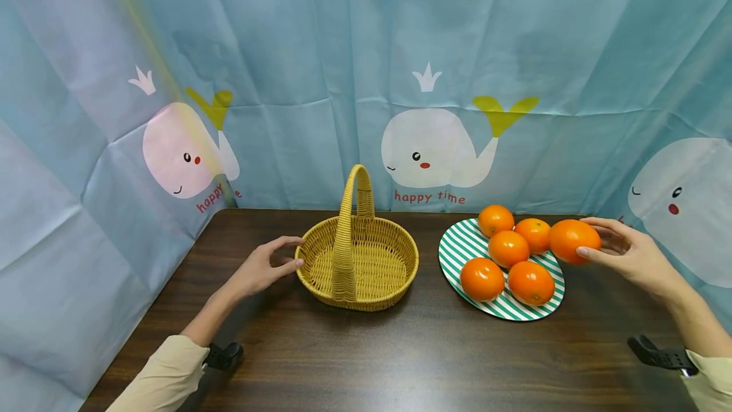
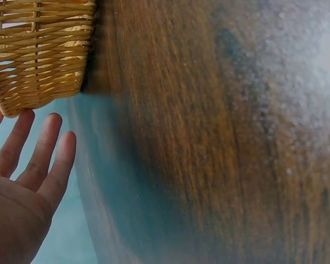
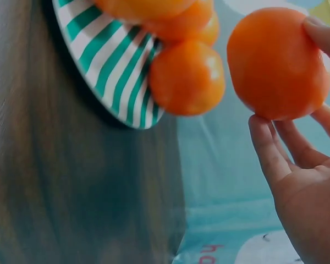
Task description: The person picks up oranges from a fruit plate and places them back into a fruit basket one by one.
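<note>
At the right, my right hand [image 1: 646, 259] holds an orange [image 1: 574, 241] between thumb and fingertips, raised beside the plate's right edge. The right wrist view shows the same orange [image 3: 279, 63] with fingers under it and the thumb on its other side. Several more oranges [image 1: 509, 248] lie on a green-and-white striped plate [image 1: 466, 243]. A yellow wicker basket [image 1: 389, 297] with a tall arched handle stands mid-table. My left hand [image 1: 260, 269] touches the basket's left rim with its fingertips; its fingers [image 2: 44, 146] look spread and fairly straight in the left wrist view.
Everything stands on a dark brown wooden table [image 1: 366, 361]. Behind it and along the sides hangs a light blue curtain [image 1: 297, 49] printed with white whales. The basket's handle [image 1: 344, 234] rises well above its rim. Black straps circle both wrists.
</note>
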Motion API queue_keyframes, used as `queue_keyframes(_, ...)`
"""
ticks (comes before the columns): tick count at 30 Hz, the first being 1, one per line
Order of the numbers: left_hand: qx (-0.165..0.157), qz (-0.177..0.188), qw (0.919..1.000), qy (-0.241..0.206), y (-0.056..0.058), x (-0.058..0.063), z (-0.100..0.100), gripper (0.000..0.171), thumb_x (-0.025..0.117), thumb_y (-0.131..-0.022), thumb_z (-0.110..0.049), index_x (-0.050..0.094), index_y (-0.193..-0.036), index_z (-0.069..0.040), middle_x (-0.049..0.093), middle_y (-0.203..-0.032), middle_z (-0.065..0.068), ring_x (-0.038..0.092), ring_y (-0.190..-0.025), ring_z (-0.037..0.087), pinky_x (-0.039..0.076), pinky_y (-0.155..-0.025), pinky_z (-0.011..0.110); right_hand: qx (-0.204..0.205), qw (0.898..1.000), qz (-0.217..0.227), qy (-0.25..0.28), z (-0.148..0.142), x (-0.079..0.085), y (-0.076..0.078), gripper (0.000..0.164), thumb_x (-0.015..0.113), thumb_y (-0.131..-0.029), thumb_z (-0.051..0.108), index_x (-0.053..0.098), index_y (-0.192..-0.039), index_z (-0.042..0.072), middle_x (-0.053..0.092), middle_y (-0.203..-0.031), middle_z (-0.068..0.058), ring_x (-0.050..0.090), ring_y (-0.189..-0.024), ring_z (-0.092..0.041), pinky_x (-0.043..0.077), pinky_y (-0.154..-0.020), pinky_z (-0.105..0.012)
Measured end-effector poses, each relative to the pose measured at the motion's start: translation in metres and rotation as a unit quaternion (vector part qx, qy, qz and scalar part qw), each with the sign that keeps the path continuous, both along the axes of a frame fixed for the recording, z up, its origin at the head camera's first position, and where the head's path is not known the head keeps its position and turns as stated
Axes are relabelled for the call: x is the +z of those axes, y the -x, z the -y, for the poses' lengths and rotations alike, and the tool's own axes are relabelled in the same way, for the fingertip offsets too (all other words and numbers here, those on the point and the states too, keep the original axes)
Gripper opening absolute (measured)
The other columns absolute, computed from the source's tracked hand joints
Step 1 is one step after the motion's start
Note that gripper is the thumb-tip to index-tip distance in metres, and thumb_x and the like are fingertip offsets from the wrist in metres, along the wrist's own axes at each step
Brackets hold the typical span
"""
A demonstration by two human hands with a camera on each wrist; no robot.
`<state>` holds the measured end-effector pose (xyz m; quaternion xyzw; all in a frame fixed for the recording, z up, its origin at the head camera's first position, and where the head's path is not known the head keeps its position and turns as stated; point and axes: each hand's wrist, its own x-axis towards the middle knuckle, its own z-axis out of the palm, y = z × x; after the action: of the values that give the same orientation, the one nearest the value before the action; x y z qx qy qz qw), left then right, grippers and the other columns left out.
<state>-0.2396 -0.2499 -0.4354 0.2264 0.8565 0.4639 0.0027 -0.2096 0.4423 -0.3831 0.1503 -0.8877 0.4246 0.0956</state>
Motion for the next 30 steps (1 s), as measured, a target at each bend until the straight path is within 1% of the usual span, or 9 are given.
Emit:
queue_keyframes(3,0.0,-0.002,1.0,0.003,0.0,0.0,0.001,0.047,0.072,-0.098,-0.016,0.056,-0.14,-0.001,0.056,-0.137,0.022,0.067,-0.106,0.038,0.058,-0.079,0.034,-0.01,1.0,0.002,0.006,0.009,0.006,0.002,0.053,0.072,-0.094,0.0,0.051,-0.143,0.003,0.062,-0.119,0.018,0.062,-0.101,0.004,0.053,-0.075,-0.015)
queue_keyframes(6,0.001,-0.007,0.9999,0.011,0.001,0.0,0.002,0.047,0.072,-0.098,-0.018,0.057,-0.14,-0.002,0.057,-0.136,0.021,0.068,-0.105,0.037,0.058,-0.08,0.037,-0.016,1.0,0.0,0.015,0.017,0.012,0.006,0.052,0.072,-0.094,-0.001,0.052,-0.142,0.003,0.063,-0.119,0.016,0.063,-0.102,0.002,0.053,-0.076,-0.016)
queue_keyframes(10,0.004,-0.007,0.9998,0.018,0.002,0.0,0.003,0.047,0.073,-0.098,-0.02,0.058,-0.139,-0.004,0.058,-0.135,0.019,0.067,-0.105,0.037,0.058,-0.081,0.038,-0.005,1.0,-0.006,0.028,0.029,0.02,0.01,0.052,0.072,-0.094,-0.002,0.053,-0.142,0.004,0.064,-0.121,0.011,0.064,-0.103,0.0,0.053,-0.078,-0.016)
queue_keyframes(13,0.005,-0.005,0.9998,0.021,0.002,0.0,0.003,0.047,0.073,-0.097,-0.022,0.058,-0.139,-0.005,0.059,-0.135,0.018,0.067,-0.106,0.039,0.058,-0.081,0.039,0.002,1.0,-0.006,0.028,0.039,0.024,0.012,0.052,0.072,-0.094,0.001,0.053,-0.142,0.005,0.063,-0.122,0.01,0.063,-0.104,-0.001,0.053,-0.078,-0.017)
queue_keyframes(17,-0.002,-0.005,0.9999,0.015,0.002,0.001,0.003,0.047,0.072,-0.098,-0.02,0.058,-0.14,-0.003,0.058,-0.135,0.02,0.066,-0.107,0.04,0.058,-0.082,0.04,0.012,1.0,-0.005,0.025,0.052,0.027,0.016,0.051,0.073,-0.095,0.003,0.054,-0.142,0.006,0.064,-0.122,0.01,0.063,-0.105,-0.002,0.053,-0.079,-0.018)
queue_keyframes(19,-0.001,-0.004,0.9999,0.012,0.002,0.001,0.002,0.047,0.072,-0.098,-0.019,0.058,-0.139,-0.003,0.058,-0.135,0.02,0.066,-0.107,0.04,0.058,-0.083,0.04,0.023,0.999,-0.006,0.026,0.059,0.028,0.018,0.052,0.072,-0.095,0.003,0.053,-0.143,0.005,0.064,-0.124,0.009,0.063,-0.107,-0.003,0.053,-0.08,-0.018)
queue_keyframes(22,-0.002,-0.001,1.0,0.008,0.0,0.002,0.002,0.047,0.072,-0.098,-0.019,0.058,-0.139,-0.003,0.058,-0.135,0.02,0.066,-0.107,0.039,0.057,-0.083,0.041,0.027,0.999,-0.003,0.032,0.069,0.029,0.02,0.052,0.073,-0.095,0.003,0.054,-0.143,0.006,0.064,-0.124,0.008,0.062,-0.107,-0.002,0.053,-0.081,-0.017)
queue_keyframes(26,-0.002,0.004,1.0,0.005,-0.001,0.004,0.001,0.047,0.072,-0.098,-0.017,0.057,-0.139,-0.002,0.058,-0.135,0.021,0.066,-0.107,0.04,0.057,-0.084,0.045,0.026,0.999,0.005,0.039,0.083,0.03,0.022,0.051,0.073,-0.095,0.004,0.056,-0.142,0.008,0.063,-0.125,0.004,0.063,-0.108,-0.004,0.053,-0.081,-0.019)
queue_keyframes(30,-0.002,0.005,1.0,0.004,-0.001,0.004,0.001,0.047,0.073,-0.097,-0.017,0.057,-0.14,-0.002,0.058,-0.135,0.021,0.065,-0.107,0.04,0.056,-0.085,0.046,0.035,0.998,0.012,0.041,0.093,0.029,0.025,0.051,0.073,-0.095,0.005,0.055,-0.143,0.01,0.063,-0.128,-0.001,0.062,-0.11,-0.007,0.054,-0.081,-0.022)
